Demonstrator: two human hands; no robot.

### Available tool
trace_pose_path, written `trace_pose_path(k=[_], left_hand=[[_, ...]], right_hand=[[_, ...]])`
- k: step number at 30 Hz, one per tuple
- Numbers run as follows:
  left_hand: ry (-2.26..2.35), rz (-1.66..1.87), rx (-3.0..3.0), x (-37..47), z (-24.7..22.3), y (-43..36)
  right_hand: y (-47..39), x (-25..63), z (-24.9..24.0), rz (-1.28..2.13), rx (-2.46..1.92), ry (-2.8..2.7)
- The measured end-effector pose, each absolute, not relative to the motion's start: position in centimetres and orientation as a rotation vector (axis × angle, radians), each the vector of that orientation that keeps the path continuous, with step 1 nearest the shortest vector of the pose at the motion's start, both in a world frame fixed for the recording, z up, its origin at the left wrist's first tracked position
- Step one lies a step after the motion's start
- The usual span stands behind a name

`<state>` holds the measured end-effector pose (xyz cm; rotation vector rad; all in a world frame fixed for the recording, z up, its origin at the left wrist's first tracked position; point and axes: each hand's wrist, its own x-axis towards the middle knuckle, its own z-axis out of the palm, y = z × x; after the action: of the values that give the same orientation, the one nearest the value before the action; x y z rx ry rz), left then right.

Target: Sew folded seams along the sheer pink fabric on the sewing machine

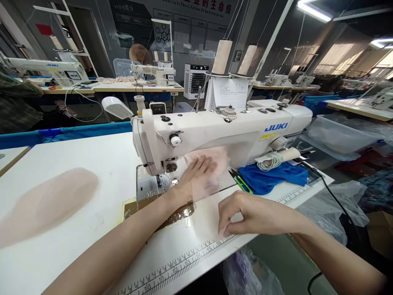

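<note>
My left hand (199, 174) lies flat with its fingers stretched out, under the arm of a white sewing machine (208, 127). A sheer pale-pink fabric piece (222, 157) spreads beneath and around it, and part of the sheer cloth seems to cover the back of the hand. To the right of the needle area, my right hand (236, 215) pinches the near edge of the sheer fabric between thumb and fingers, close to the printed ruler (190, 262). Motion blurs the cloth between the hands. Another sheer pink piece (61, 200) rests on the left of the white table.
Green thread snips (241, 182) lie against a blue cloth (273, 178), with a coil of cord (270, 162) and a thread cone (290, 154) on it. Thread cones (222, 57) stand behind the machine. Clear plastic bags (251, 270) hang below the table edge.
</note>
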<state>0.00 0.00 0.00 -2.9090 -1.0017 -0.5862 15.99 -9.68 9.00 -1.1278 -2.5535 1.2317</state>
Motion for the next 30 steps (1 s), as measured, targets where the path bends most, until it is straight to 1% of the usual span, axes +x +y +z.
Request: trace_pose_path(k=[2,5,6,8,10,12,14,16,18,21,24,27,30], left_hand=[[-0.928,-0.557,-2.950,-0.9,0.6,-0.5],[-0.915,-0.634,-3.044,-3.2,1.8,-2.7],[-0.973,-0.733,-3.091,-4.3,2.2,-3.8],[-1.275,-1.008,-3.143,-6.5,3.0,-6.4],[-1.609,-1.376,-3.051,-8.8,3.7,-9.1],[-1.769,-1.574,-2.969,-10.7,4.3,-11.6],[-1.725,-1.594,-2.958,-11.8,4.5,-13.5],[-1.688,-1.502,-2.962,-12.3,4.4,-14.9],[-1.774,-1.462,-2.924,-12.3,4.1,-15.8],[-1.953,-1.593,-2.880,-12.2,3.8,-16.6],[-2.000,-1.709,-3.032,-12.7,4.3,-17.1],[-2.051,-1.739,-3.266,-13.4,5.2,-17.4],[-2.283,-1.875,-3.279,-14.2,5.6,-17.1]], right_hand=[[-10.2,15.4,9.1,1.359,-1.111,-2.498],[-10.2,14.2,8.0,1.365,-1.180,-2.304],[-10.2,13.7,7.5,1.371,-1.196,-2.234],[-10.1,12.4,6.3,1.419,-1.187,-2.103],[-10.1,10.9,5.4,1.478,-1.139,-1.988],[-10.2,9.1,4.9,1.507,-1.069,-1.906],[-10.4,7.2,4.7,1.527,-1.000,-1.836],[-10.7,5.6,4.7,1.563,-0.945,-1.762],[-11.0,4.2,4.7,1.612,-0.896,-1.684],[-11.2,3.2,5.0,1.658,-0.861,-1.565],[-10.9,3.1,5.2,1.750,-0.829,-1.526],[-10.4,3.7,5.3,2.048,-0.737,-1.493],[-9.6,4.4,5.4,2.404,-0.632,-1.460]])
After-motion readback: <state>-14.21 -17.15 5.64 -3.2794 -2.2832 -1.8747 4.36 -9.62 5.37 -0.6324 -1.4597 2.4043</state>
